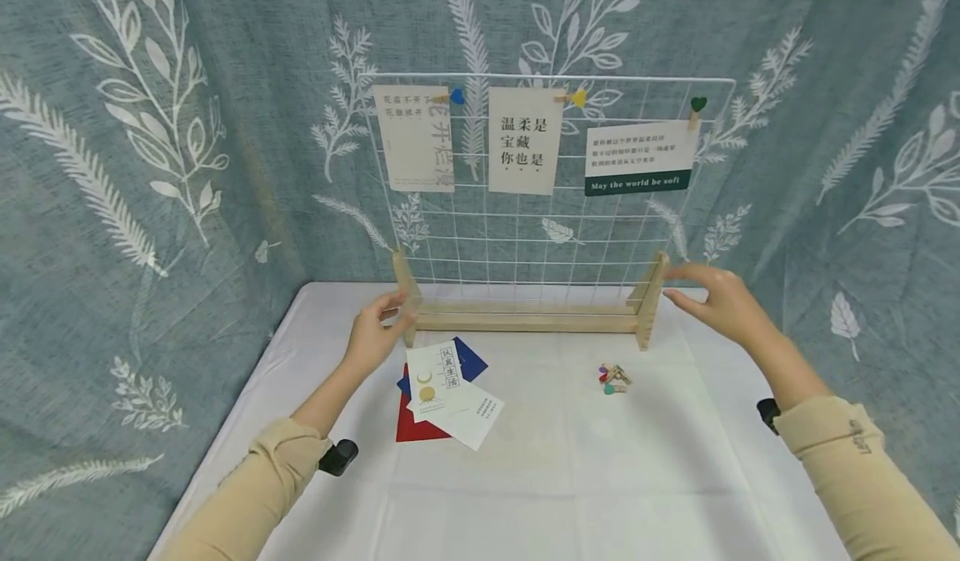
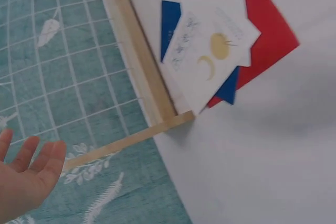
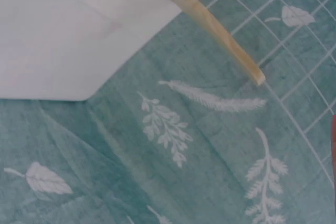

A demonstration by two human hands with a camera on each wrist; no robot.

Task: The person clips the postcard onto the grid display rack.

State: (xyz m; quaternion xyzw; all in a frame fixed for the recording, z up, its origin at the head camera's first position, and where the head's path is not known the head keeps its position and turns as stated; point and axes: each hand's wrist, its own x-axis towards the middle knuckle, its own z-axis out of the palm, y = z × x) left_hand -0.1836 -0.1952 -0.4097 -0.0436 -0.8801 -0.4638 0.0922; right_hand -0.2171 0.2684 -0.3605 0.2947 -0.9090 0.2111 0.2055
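Note:
A white wire grid rack [image 1: 510, 238] stands upright in a wooden base [image 1: 525, 323]. Near its left wooden foot is my left hand [image 1: 378, 328]; the left wrist view shows its fingers [image 2: 50, 156] loosely bent with nothing in them, close to the foot's upper end. My right hand [image 1: 716, 298] reaches in from the right, thumb and forefinger pointing at the right wooden foot [image 1: 654, 303]. Only a sliver of a right finger [image 3: 334, 150] shows in the right wrist view. Three cards hang on the grid: a tall one [image 1: 414, 148], a middle one [image 1: 523, 141] and a wide one [image 1: 637, 157].
Wooden clips with a blue heart [image 1: 457, 96], yellow star [image 1: 578, 98] and green heart [image 1: 699, 104] hold the hung cards. Several loose cards [image 1: 427, 382] overlap on the white tablecloth [image 1: 570, 494] at left. More clips [image 1: 609, 382] lie at right. A patterned curtain [image 1: 247, 127] hangs behind.

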